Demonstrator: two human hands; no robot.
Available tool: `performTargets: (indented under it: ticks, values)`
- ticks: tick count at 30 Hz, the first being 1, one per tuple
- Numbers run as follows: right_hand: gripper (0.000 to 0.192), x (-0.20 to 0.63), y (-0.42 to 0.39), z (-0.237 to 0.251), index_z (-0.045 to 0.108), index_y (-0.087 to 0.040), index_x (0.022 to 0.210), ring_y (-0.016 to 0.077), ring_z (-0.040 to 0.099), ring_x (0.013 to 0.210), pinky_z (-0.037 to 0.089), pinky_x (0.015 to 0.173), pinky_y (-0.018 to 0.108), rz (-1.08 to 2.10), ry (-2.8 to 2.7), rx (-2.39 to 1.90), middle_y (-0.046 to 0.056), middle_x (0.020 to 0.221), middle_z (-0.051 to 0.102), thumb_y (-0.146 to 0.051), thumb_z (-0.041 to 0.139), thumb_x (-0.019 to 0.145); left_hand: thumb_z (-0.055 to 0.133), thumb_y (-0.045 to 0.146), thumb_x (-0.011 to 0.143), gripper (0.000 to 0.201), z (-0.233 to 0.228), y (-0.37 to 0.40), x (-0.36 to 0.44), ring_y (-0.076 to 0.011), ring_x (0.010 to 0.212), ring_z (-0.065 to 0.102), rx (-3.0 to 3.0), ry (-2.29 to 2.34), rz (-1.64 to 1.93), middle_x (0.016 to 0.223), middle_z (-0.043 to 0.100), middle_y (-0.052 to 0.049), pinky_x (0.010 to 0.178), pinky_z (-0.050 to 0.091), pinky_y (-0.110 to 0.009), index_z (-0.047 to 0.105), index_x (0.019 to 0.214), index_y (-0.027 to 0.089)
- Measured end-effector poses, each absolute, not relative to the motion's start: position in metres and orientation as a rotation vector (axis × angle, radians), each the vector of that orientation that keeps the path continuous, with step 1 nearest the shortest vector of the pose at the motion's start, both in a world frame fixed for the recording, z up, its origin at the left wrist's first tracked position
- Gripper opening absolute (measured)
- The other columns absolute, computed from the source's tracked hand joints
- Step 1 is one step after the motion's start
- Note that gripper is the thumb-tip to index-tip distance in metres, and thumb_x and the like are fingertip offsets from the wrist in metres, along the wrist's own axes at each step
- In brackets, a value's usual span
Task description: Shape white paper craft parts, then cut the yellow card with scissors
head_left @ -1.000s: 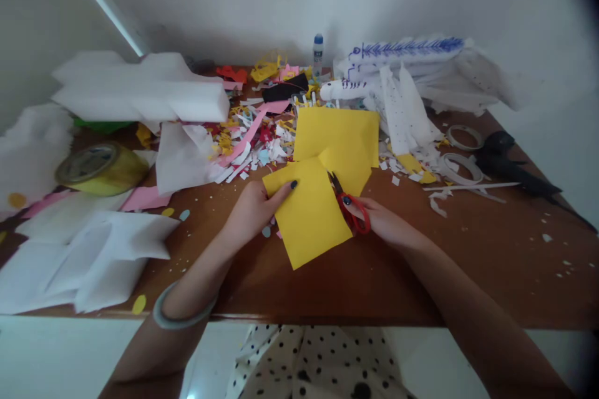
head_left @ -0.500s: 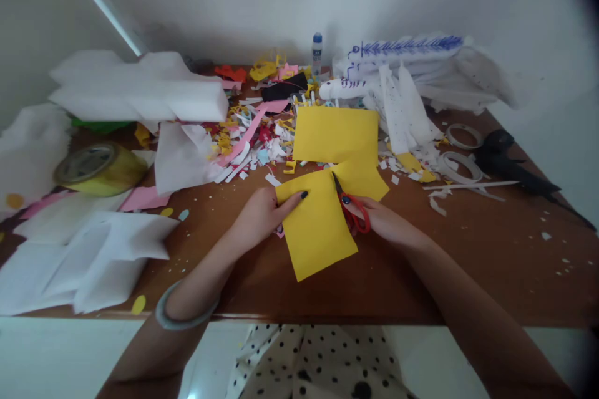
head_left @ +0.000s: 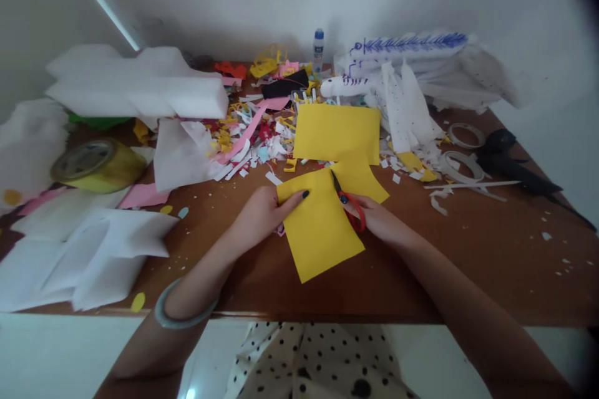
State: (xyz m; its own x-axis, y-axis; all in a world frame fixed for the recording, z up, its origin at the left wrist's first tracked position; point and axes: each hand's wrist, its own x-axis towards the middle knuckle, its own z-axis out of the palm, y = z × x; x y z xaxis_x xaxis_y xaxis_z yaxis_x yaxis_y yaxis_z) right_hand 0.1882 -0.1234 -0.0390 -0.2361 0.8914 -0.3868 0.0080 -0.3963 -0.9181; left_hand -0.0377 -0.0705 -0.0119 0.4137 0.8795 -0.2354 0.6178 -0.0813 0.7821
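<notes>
My left hand [head_left: 262,213] pinches the upper left edge of a yellow paper sheet [head_left: 318,230], thumb on top. In my right hand [head_left: 374,215] is a pair of red-handled scissors [head_left: 356,213], their dark blades at the sheet's upper right part. The blades look nearly closed, and part of them is hidden by the paper. Just beyond, a smaller yellow piece [head_left: 362,179] extends from behind the scissors; whether it is still joined to the held sheet I cannot tell. Another yellow sheet [head_left: 337,132] lies flat farther back.
Paper scraps [head_left: 253,134] cover the table's middle back, with a glue bottle [head_left: 318,53] behind. At left are white foam pieces [head_left: 140,96] and a wide tape roll [head_left: 96,165]. Narrow tape rolls [head_left: 462,167] and a black object [head_left: 519,165] lie at right.
The scissor blades have come closer together. The held sheet's lower right corner has swung slightly to the right, covering more of the scissor handles. Both hands have barely moved.
</notes>
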Motion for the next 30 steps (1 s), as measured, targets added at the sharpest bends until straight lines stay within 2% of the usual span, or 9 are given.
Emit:
performTargets:
  ticks: [4, 10, 12, 14, 16, 22, 30]
  values:
    - [0.048, 0.1882, -0.1231, -0.0420, 0.070, -0.024, 0.102, 0.0233, 0.066, 0.084, 0.052, 0.075, 0.036, 1.710, -1.123, -1.412, 0.005, 0.092, 0.072, -0.064, 0.061, 0.076, 0.048, 0.059, 0.083, 0.052, -0.0133, -0.0690, -0.0391, -0.0092, 0.037, 0.044, 1.793, 1.318, 0.371, 0.045, 0.054, -0.002, 0.035, 0.027, -0.020, 0.051, 0.055, 0.015]
    - [0.038, 0.1854, -0.1234, -0.0414, 0.068, -0.025, 0.094, 0.0206, 0.064, 0.086, 0.050, 0.080, 0.034, 1.704, -1.099, -1.335, 0.003, 0.094, 0.070, -0.060, 0.062, 0.078, 0.048, 0.063, 0.082, 0.054, -0.0180, -0.0688, -0.0411, -0.0099, 0.039, 0.045, 1.806, 1.309, 0.343, 0.047, 0.055, -0.003, 0.036, 0.027, -0.021, 0.055, 0.059, 0.014]
    - [0.038, 0.1866, -0.1234, -0.0409, 0.065, -0.024, 0.086, 0.0175, 0.062, 0.075, 0.049, 0.070, 0.031, 1.691, -1.123, -1.370, 0.002, 0.083, 0.067, -0.060, 0.060, 0.079, 0.048, 0.063, 0.082, 0.055, -0.0192, -0.0684, -0.0420, -0.0100, 0.040, 0.045, 1.810, 1.304, 0.348, 0.048, 0.056, -0.003, 0.037, 0.027, -0.021, 0.056, 0.060, 0.014]
    - [0.042, 0.1888, -0.1229, -0.0405, 0.060, -0.021, 0.077, 0.0133, 0.055, 0.061, 0.043, 0.057, 0.026, 1.673, -1.170, -1.425, 0.000, 0.069, 0.060, -0.063, 0.058, 0.079, 0.048, 0.063, 0.082, 0.054, -0.0198, -0.0679, -0.0429, -0.0103, 0.041, 0.046, 1.805, 1.288, 0.340, 0.051, 0.058, -0.004, 0.038, 0.028, -0.021, 0.058, 0.062, 0.014]
    - [0.046, 0.1909, -0.1219, -0.0405, 0.053, -0.020, 0.070, 0.0103, 0.048, 0.054, 0.037, 0.051, 0.023, 1.658, -1.217, -1.441, -0.003, 0.062, 0.052, -0.065, 0.056, 0.079, 0.047, 0.063, 0.083, 0.054, -0.0196, -0.0674, -0.0436, -0.0105, 0.042, 0.047, 1.806, 1.282, 0.327, 0.052, 0.059, -0.004, 0.038, 0.028, -0.021, 0.059, 0.063, 0.013]
    - [0.049, 0.1925, -0.1194, -0.0421, 0.047, -0.020, 0.068, 0.0081, 0.043, 0.050, 0.033, 0.048, 0.023, 1.675, -1.260, -1.422, -0.004, 0.061, 0.051, -0.067, 0.056, 0.077, 0.051, 0.061, 0.081, 0.051, -0.0180, -0.0672, -0.0433, -0.0108, 0.042, 0.047, 1.807, 1.282, 0.386, 0.050, 0.058, -0.003, 0.038, 0.028, -0.021, 0.059, 0.062, 0.014]
    - [0.049, 0.1933, -0.1194, -0.0409, 0.049, -0.020, 0.068, 0.0094, 0.047, 0.055, 0.037, 0.051, 0.023, 1.633, -1.316, -1.437, -0.002, 0.065, 0.053, -0.067, 0.052, 0.080, 0.046, 0.064, 0.083, 0.056, -0.0196, -0.0661, -0.0438, -0.0099, 0.039, 0.044, 1.833, 1.311, 0.269, 0.045, 0.052, -0.002, 0.037, 0.026, -0.021, 0.049, 0.055, 0.016]
